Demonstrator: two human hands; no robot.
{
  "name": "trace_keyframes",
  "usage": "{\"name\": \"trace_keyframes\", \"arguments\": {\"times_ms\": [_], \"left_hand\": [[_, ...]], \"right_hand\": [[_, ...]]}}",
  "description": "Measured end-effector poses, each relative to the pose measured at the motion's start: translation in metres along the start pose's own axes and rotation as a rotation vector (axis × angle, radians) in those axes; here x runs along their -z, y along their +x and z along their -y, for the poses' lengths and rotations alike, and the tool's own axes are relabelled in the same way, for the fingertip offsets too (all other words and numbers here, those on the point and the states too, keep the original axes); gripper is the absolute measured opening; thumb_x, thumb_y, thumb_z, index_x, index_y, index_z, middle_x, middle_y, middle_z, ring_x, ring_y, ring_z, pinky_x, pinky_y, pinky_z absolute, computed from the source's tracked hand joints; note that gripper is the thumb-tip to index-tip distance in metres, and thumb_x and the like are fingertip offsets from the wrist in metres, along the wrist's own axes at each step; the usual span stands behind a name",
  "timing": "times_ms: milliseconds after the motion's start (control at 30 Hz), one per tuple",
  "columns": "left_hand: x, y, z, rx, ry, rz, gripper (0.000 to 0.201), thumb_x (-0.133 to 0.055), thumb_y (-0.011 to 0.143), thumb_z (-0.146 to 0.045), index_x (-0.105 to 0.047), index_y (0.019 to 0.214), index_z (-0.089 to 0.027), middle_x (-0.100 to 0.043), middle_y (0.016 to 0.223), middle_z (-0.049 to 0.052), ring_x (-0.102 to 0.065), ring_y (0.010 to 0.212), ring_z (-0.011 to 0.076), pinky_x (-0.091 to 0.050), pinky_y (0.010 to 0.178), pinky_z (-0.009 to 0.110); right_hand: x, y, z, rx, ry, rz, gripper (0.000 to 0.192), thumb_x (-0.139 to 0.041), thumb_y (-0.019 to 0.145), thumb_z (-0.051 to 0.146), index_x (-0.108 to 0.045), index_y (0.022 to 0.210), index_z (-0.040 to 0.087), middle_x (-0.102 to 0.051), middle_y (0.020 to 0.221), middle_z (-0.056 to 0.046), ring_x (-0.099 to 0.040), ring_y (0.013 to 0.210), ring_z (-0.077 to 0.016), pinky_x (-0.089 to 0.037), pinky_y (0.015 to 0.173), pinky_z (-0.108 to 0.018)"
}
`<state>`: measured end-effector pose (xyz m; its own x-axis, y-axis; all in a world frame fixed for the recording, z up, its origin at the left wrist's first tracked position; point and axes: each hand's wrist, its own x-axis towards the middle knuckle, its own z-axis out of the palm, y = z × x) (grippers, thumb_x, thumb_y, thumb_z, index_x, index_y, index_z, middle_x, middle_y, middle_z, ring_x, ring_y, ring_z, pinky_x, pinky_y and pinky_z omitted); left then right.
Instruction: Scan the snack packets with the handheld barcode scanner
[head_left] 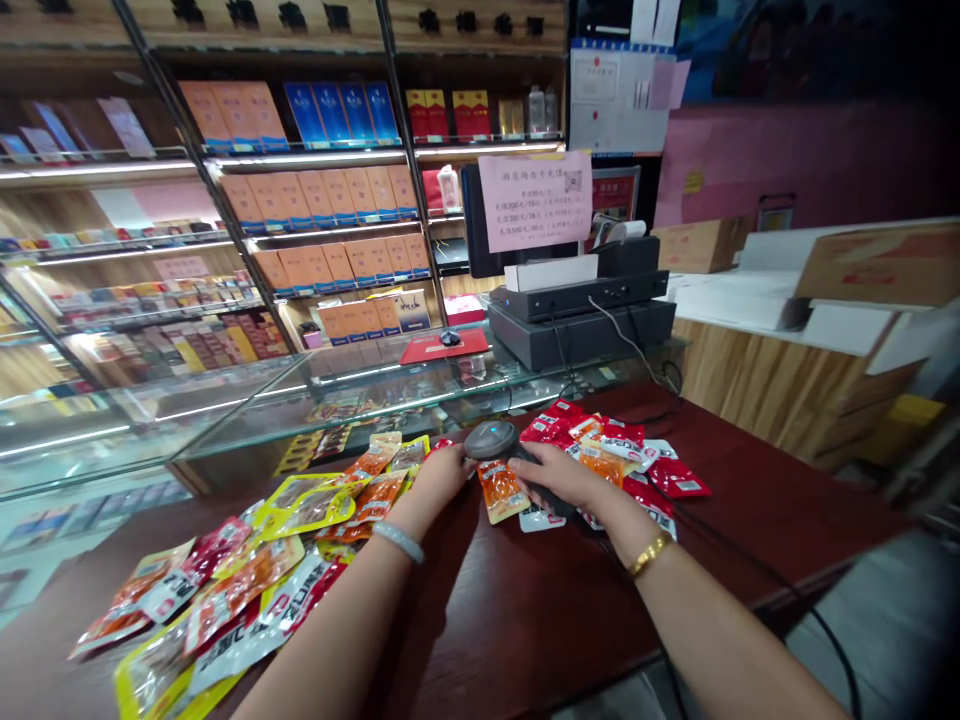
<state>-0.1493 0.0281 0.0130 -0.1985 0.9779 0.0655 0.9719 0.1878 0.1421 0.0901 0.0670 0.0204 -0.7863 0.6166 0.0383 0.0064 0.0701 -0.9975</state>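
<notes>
My right hand point(559, 475) is wrapped round the handle of a dark barcode scanner point(492, 440), whose head points left. My left hand point(444, 472) is at the left side of the scanner head, with its fingers drawn together; what they pinch is hidden. A bit of red packet shows just behind it. Beneath the scanner and my right hand lies an orange snack packet point(501, 492). To the right is a pile of red, white and orange snack packets point(679, 478). A larger heap of yellow-edged, orange and red-white packets point(307, 503) spreads to the left.
The packets lie on a dark red table point(450, 640). Behind it are a glass counter point(247, 400), a mouse on a red mat point(420, 348), a cash drawer point(577, 335) and a screen with a pink notice point(535, 200). A black cable point(780, 575) runs along the right.
</notes>
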Motion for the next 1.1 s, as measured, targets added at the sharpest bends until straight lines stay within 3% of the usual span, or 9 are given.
{"name": "trace_keyframes", "arguments": {"times_ms": [100, 167, 267, 400, 533, 667, 900, 1100], "left_hand": [[0.002, -0.021, 0.010, 0.014, 0.003, -0.004, 0.028, -0.060, 0.096, -0.042, -0.073, 0.101, -0.018, -0.077, 0.102, 0.011, -0.071, 0.099, 0.0234, -0.051, 0.085, 0.030], [0.004, -0.035, 0.013, 0.031, 0.064, -0.086, 0.029, -0.066, 0.092, -0.041, -0.071, 0.106, -0.016, -0.074, 0.111, 0.014, -0.066, 0.110, 0.0270, -0.048, 0.094, 0.033], [0.007, -0.054, 0.012, 0.157, 0.251, -0.258, 0.053, -0.068, 0.089, -0.050, -0.066, 0.121, -0.008, -0.065, 0.128, 0.024, -0.056, 0.125, 0.0368, -0.042, 0.105, 0.043], [0.007, -0.067, 0.009, 0.315, 0.337, -0.187, 0.071, -0.059, 0.088, -0.068, -0.067, 0.120, -0.005, -0.062, 0.131, 0.028, -0.052, 0.128, 0.0433, -0.041, 0.103, 0.049], [0.003, -0.066, 0.012, 0.266, 0.277, -0.129, 0.059, -0.063, 0.088, -0.060, -0.067, 0.119, -0.010, -0.065, 0.133, 0.024, -0.054, 0.130, 0.0410, -0.042, 0.103, 0.046], [0.007, -0.062, 0.013, 0.250, 0.157, -0.183, 0.045, -0.058, 0.094, -0.044, -0.060, 0.127, -0.013, -0.075, 0.115, 0.018, -0.066, 0.116, 0.0359, -0.044, 0.097, 0.043], [0.022, -0.062, 0.012, 0.375, -0.145, -0.127, 0.048, -0.061, 0.094, -0.043, -0.054, 0.137, -0.022, -0.077, 0.117, 0.011, -0.073, 0.107, 0.0290, -0.048, 0.082, 0.033], [0.018, -0.061, 0.012, 0.306, -0.168, -0.155, 0.038, -0.066, 0.092, -0.045, -0.060, 0.122, -0.023, -0.079, 0.106, 0.008, -0.073, 0.103, 0.0265, -0.047, 0.081, 0.030]], "right_hand": [[-0.002, -0.002, 0.002, -0.016, 0.005, 0.012, 0.057, -0.077, 0.076, 0.074, -0.053, 0.085, 0.022, -0.059, 0.061, 0.007, -0.051, 0.041, -0.0082, -0.041, 0.036, -0.021], [-0.003, -0.003, 0.004, -0.022, -0.004, 0.029, 0.056, -0.076, 0.077, 0.073, -0.052, 0.085, 0.022, -0.059, 0.061, 0.008, -0.051, 0.041, -0.0078, -0.041, 0.036, -0.020], [-0.005, -0.004, 0.005, -0.021, -0.013, 0.049, 0.055, -0.076, 0.078, 0.071, -0.052, 0.085, 0.022, -0.058, 0.060, 0.008, -0.050, 0.041, -0.0073, -0.041, 0.035, -0.019], [-0.006, -0.003, 0.005, -0.010, -0.006, 0.063, 0.055, -0.076, 0.078, 0.071, -0.051, 0.083, 0.022, -0.057, 0.059, 0.009, -0.049, 0.041, -0.0073, -0.042, 0.036, -0.019], [-0.007, -0.003, 0.005, 0.015, -0.010, 0.044, 0.054, -0.076, 0.078, 0.070, -0.051, 0.083, 0.023, -0.058, 0.060, 0.008, -0.050, 0.042, -0.0076, -0.043, 0.038, -0.020], [-0.008, -0.005, 0.005, 0.031, -0.019, -0.014, 0.054, -0.075, 0.080, 0.072, -0.053, 0.086, 0.023, -0.058, 0.061, 0.007, -0.051, 0.043, -0.0084, -0.042, 0.038, -0.021], [-0.010, -0.005, 0.005, 0.074, -0.004, -0.103, 0.055, -0.072, 0.081, 0.073, -0.052, 0.087, 0.023, -0.058, 0.062, 0.007, -0.050, 0.043, -0.0086, -0.041, 0.040, -0.022], [-0.011, -0.006, 0.005, 0.083, 0.006, -0.083, 0.053, -0.073, 0.081, 0.071, -0.053, 0.090, 0.023, -0.057, 0.065, 0.007, -0.050, 0.044, -0.0084, -0.041, 0.041, -0.022]]}}
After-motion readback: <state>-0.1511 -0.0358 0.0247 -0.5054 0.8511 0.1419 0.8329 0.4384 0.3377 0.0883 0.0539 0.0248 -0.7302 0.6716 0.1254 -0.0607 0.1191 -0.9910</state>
